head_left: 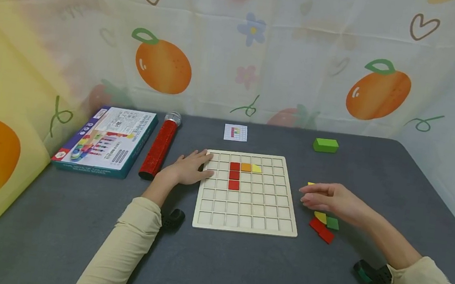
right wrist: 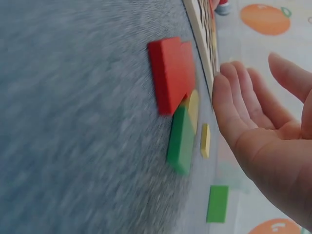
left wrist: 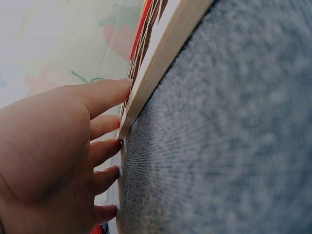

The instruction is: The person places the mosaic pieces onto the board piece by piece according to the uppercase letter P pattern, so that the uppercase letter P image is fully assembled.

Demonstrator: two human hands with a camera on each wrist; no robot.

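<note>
Resting left hand [head_left: 187,169] flat against board [head_left: 244,227], right hand [head_left: 329,199] hovering open

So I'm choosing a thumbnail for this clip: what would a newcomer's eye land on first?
Probably the pale wooden grid board in the middle of the grey table, with its red, orange and yellow tiles set near the top. Next, the left hand resting on the board's left edge and the open right hand hovering over loose tiles to its right. The orange-print backdrop behind also stands out.
</note>
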